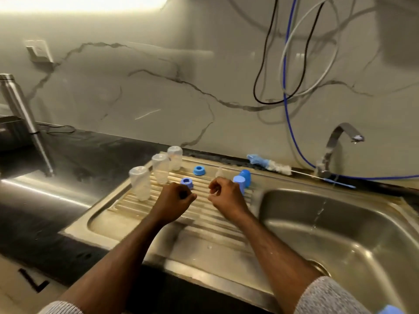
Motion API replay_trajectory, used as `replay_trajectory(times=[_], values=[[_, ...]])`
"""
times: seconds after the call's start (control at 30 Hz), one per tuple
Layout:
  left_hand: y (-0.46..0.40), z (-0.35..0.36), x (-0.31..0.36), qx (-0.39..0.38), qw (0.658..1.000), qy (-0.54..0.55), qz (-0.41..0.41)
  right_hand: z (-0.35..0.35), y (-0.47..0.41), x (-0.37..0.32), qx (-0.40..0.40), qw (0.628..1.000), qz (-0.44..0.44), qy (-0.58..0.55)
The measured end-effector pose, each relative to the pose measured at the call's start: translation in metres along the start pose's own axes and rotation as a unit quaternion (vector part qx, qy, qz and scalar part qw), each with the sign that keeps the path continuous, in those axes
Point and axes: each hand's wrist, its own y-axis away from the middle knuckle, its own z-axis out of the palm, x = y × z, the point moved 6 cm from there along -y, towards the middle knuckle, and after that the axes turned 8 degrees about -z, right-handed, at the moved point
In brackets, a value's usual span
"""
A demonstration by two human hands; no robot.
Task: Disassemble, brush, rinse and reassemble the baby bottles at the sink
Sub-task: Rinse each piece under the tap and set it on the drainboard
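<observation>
Both hands are positioned over the ribbed stainless-steel drainboard to the left of the stainless-steel sink basin. The left hand has its fingers curled with the thumb and fingertips closed together; a small dark area shows inside the grip, but whether it holds a part cannot be determined. The right hand also has its fingers curled inward; a translucent item may be pinched at the fingertips, but blur prevents confirmation. Three clear plastic baby bottle bodies stand inverted in a diagonal row on the left portion of the drainboard. A blue plastic collar ring lies just beyond the left hand's knuckles, and a second blue collar ring lies farther back. A translucent silicone teat stands near the back of the drainboard. Two blue plastic dome caps stand touching each other just behind the right hand. A white-bristled bottle brush with blue handle lies along the rear edge, near the chrome faucet. A thin water stream falls into the basin. The dark stone desk extends left.
</observation>
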Motion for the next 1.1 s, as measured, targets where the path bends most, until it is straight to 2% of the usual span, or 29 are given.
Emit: replay_trajectory(times=[0.1,0.17,0.23,0.4,0.47,0.6,0.87,0.9,0.97,1.03,1.1], values=[[-0.007,0.052,0.044,-0.042,0.999,0.02,0.019,-0.063,0.023,0.047,0.003,1.0,0.02,0.018],[-0.008,0.086,0.074,-0.067,0.997,0.021,0.037,-0.101,0.041,0.081,-0.029,0.999,0.04,0.018],[-0.009,0.125,0.107,-0.099,0.992,0.05,0.055,-0.141,0.067,0.117,-0.052,0.995,0.081,0.04],[0.005,0.229,0.17,-0.2,0.975,0.078,0.054,-0.215,0.137,0.195,-0.05,0.972,0.201,0.11],[0.017,0.272,0.184,-0.259,0.963,0.066,0.042,-0.223,0.162,0.225,-0.089,0.96,0.239,0.118],[0.026,0.327,0.203,-0.352,0.934,0.04,0.047,-0.217,0.194,0.266,-0.235,0.91,0.317,0.126],[0.009,0.36,0.177,-0.339,0.939,0.049,-0.016,-0.182,0.2,0.274,-0.393,0.824,0.35,0.208],[0.007,0.36,0.175,-0.335,0.941,0.053,-0.022,-0.181,0.198,0.274,-0.391,0.825,0.349,0.211],[0.002,0.357,0.172,-0.314,0.946,0.072,-0.036,-0.182,0.185,0.274,-0.347,0.853,0.339,0.191],[-0.002,0.353,0.171,-0.285,0.952,0.093,-0.058,-0.189,0.163,0.277,-0.241,0.904,0.319,0.152],[-0.004,0.352,0.171,-0.264,0.956,0.106,-0.071,-0.2,0.139,0.277,-0.098,0.943,0.293,0.126]])
